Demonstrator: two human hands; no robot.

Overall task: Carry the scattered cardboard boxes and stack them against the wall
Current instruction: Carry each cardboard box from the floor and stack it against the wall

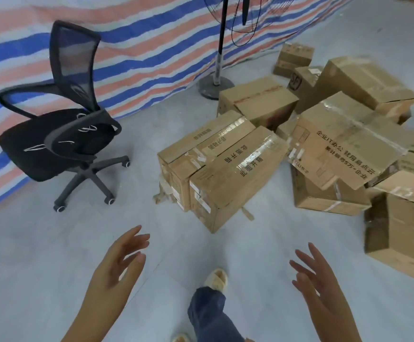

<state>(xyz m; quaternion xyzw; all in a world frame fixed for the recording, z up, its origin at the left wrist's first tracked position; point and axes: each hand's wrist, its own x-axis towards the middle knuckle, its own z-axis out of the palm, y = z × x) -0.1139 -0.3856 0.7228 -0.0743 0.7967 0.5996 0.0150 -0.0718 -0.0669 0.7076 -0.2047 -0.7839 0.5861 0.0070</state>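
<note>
Head view: both hands are raised toward the nearest cardboard box (228, 174), which lies on the floor in front of the person's feet. Left hand (117, 262) and right hand (317, 272) have their fingers spread and hold nothing; neither touches the box yet. Behind and to the right of that box, more boxes (344, 146) lie heaped at angles, some leaning on others. Left of it stands an office chair (60, 134), and beyond it a fan stand (216, 82) against the striped tarp wall (139, 45). Loose tape and a torn flap hang off the box's near end, so I judge a grip there could slip. Pulling it free may also shift the leaning pile beside it.
</note>
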